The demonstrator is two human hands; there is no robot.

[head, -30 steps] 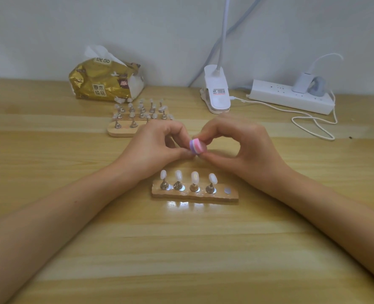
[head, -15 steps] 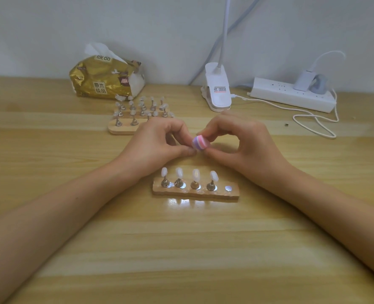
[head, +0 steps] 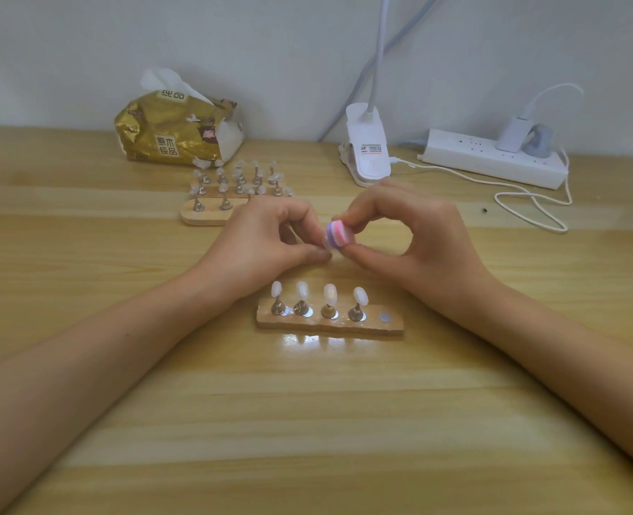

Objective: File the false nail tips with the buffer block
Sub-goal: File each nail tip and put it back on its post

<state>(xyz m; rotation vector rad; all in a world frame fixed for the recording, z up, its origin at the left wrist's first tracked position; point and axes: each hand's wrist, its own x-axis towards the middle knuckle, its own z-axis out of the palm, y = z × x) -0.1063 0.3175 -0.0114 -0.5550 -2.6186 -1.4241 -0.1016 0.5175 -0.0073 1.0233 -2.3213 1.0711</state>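
My right hand (head: 415, 239) pinches a small buffer block (head: 338, 235) striped purple and pink between thumb and fingers. My left hand (head: 266, 247) pinches a clear false nail tip (head: 327, 244) on its stand, mostly hidden by the fingers, and the block lies against it. Just in front of both hands stands a wooden holder (head: 330, 323) with several white nail tips on metal stands and one empty magnet spot at its right end.
A second wooden holder (head: 203, 216) with many nail tips stands behind my left hand. Farther back are a gold tissue pack (head: 177, 137), a white clip lamp (head: 369, 154) and a power strip (head: 493, 158) with a looping cable (head: 530, 208).
Both hands stay together at the same place. The buffer block has shifted slightly against the nail tip between the frames.
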